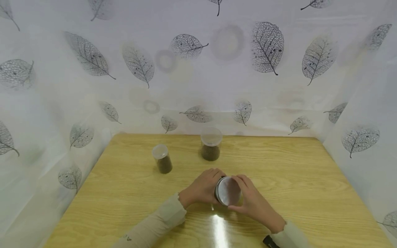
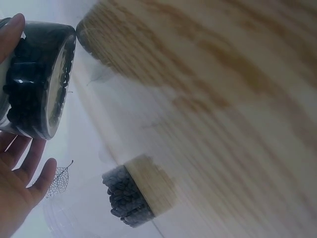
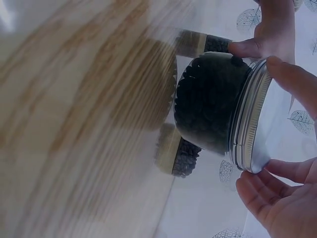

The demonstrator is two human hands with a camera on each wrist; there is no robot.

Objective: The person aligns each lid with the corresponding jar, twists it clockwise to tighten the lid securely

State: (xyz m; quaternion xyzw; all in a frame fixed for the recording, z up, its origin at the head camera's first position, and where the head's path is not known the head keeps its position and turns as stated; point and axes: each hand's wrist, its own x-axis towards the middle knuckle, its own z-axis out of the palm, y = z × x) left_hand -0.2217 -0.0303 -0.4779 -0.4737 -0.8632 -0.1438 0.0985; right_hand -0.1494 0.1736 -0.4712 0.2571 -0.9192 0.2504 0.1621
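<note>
A clear jar (image 3: 210, 99) of dark beans is held in front of the person, tilted so its silver screw lid (image 1: 228, 191) faces up toward the head view. The left hand (image 1: 203, 187) grips the jar's body from the left. On the other side, the right hand (image 1: 254, 201) holds the lid's rim between thumb and fingers. The lid sits on the jar's mouth. In the left wrist view, part of the jar's base (image 2: 58, 87) shows, with one edge at or very near the table.
Behind the hands stand two more clear containers of dark contents on the wooden table (image 1: 294, 172): a wider jar (image 1: 211, 146) at the back and a narrower one (image 1: 162, 159) to the left. A leaf-patterned white sheet (image 1: 198, 86) encloses the table's back and sides.
</note>
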